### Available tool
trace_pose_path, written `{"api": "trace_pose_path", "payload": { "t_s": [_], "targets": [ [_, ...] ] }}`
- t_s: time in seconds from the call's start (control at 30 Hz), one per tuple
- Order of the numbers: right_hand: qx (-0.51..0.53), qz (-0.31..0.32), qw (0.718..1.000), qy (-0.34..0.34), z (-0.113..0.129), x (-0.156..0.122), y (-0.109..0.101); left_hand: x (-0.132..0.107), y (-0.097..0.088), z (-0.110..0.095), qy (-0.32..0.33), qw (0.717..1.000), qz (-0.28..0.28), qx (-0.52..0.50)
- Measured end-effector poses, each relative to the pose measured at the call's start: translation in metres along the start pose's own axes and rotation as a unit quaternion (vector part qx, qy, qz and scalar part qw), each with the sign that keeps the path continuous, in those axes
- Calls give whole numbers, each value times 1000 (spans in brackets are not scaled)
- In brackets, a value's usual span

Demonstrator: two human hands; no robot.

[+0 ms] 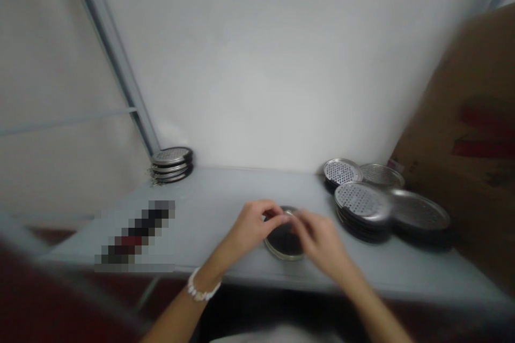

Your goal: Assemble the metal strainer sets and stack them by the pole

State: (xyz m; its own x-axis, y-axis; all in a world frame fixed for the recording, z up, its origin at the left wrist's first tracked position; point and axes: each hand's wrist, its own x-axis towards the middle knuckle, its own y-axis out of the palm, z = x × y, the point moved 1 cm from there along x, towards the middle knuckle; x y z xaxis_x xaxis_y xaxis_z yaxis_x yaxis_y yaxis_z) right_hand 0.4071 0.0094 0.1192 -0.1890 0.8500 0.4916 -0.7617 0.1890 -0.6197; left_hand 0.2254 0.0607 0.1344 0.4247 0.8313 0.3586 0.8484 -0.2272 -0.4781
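A round dark piece with a pale metal rim (285, 246) lies on the table beneath my hands. Above its far edge, my left hand (257, 221) is closed in a pinch, thumb against fingertips. My right hand (317, 236) meets it there, its fingers also pinched together and slightly blurred. A small shiny bit shows between the fingertips, too small and smeared to name. Whether it is joined to the round piece I cannot tell.
Round perforated metal discs, looking like graters, stand stacked at the back left (172, 156). More stacks (362, 201) and a wider plate (420, 211) are at the right. A cardboard box (470, 118) rises beyond them. A pixelated patch (134, 236) covers the table's left.
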Motion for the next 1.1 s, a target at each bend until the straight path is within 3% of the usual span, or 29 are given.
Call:
{"api": "trace_pose_path", "payload": {
  "t_s": [0.23,0.43,0.6,0.77,0.9,1.1],
  "targets": [
    [60,27,998,0,-5,0,0,1,-1,0,-20,999,36,10],
    [-21,-34,999,-24,-7,-1,4,1,0,0,-21,999,30,7],
    [32,30,999,-2,-3,0,1,1,0,0,-30,999,31,2],
    [60,17,998,18,-2,2,-5,1,0,0,-16,998,52,-4],
    [96,80,992,24,-2,2,-6,0,1,3,-10,997,80,5],
    [6,16,1000,23,-6,2,-3,1,1,3,2,999,53,7]
  ]
}}
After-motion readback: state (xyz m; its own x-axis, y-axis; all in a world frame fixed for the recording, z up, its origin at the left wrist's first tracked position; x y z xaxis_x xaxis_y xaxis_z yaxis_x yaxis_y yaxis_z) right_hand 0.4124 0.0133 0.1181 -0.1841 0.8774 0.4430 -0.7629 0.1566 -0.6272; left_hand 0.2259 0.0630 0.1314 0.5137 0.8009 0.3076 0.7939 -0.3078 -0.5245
